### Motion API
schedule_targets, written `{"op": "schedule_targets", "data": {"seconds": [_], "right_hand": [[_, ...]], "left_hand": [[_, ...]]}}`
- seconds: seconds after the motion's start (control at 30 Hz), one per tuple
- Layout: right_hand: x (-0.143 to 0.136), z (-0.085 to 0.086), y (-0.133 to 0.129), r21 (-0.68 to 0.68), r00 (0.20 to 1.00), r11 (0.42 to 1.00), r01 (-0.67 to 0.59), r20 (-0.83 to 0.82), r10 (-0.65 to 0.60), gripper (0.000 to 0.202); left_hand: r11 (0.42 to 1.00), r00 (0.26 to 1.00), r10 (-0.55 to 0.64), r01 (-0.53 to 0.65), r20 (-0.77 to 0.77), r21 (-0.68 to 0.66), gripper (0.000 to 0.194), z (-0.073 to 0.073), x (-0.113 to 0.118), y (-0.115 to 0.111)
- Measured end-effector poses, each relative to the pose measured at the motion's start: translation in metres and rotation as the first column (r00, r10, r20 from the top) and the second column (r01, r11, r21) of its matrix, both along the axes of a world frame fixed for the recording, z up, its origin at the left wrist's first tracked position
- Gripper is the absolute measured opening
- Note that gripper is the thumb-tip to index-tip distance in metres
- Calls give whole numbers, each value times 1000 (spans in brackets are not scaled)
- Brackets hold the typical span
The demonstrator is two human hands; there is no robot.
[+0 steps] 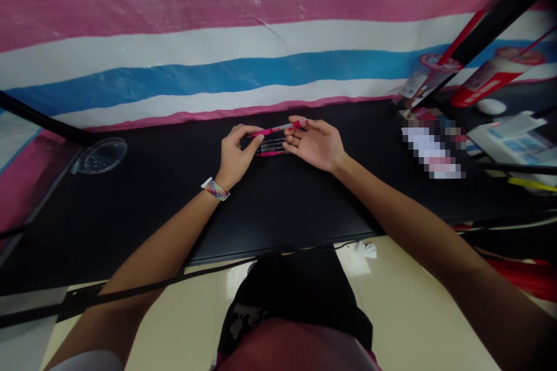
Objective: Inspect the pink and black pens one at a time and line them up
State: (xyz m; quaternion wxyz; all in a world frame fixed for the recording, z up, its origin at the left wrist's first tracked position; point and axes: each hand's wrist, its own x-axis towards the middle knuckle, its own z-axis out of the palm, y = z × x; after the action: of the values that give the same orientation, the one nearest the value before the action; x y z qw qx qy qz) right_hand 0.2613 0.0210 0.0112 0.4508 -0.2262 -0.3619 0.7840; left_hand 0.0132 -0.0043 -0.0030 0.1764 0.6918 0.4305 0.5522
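A red pen [278, 128] is held nearly level just above the black table, its right end tilted slightly up. My left hand [237, 151] pinches its left end between thumb and fingers. At the other end, the thumb and index finger of my right hand [319, 145] close on the pen, palm turned up and the other fingers loosely curled. Below, several dark and red pens [272, 148] lie side by side on the table between my hands, their ends partly hidden by my fingers.
On the black table [278, 208], a clear plastic lid [104, 155] lies far left. To the right stand a clear cup [429, 78] and a red-white cup [494, 78] with straws, near a white device [517, 139]. A striped sheet [243, 75] hangs behind.
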Motion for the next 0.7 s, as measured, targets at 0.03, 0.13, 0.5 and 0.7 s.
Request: {"op": "schedule_targets", "data": {"seconds": [0.03,0.13,0.5,0.7], "right_hand": [[0,0,0,-2,1000,1000,3,13,-3,36],[0,-1,1,6,999,1000,5,38,-5,36],[0,-2,0,69,1000,998,9,2,-9,35],[2,-4,3,143,997,990,15,67,-24,42]], "left_hand": [[1000,1000,4,-4,-3,-3,26,0,0,0],[1000,1000,8,-8,5,-6,27,0,0,0],[1000,1000,-6,7,13,-7,26,1,1,-1],[1000,1000,-5,5,23,-10,27,-2,0,1]]}}
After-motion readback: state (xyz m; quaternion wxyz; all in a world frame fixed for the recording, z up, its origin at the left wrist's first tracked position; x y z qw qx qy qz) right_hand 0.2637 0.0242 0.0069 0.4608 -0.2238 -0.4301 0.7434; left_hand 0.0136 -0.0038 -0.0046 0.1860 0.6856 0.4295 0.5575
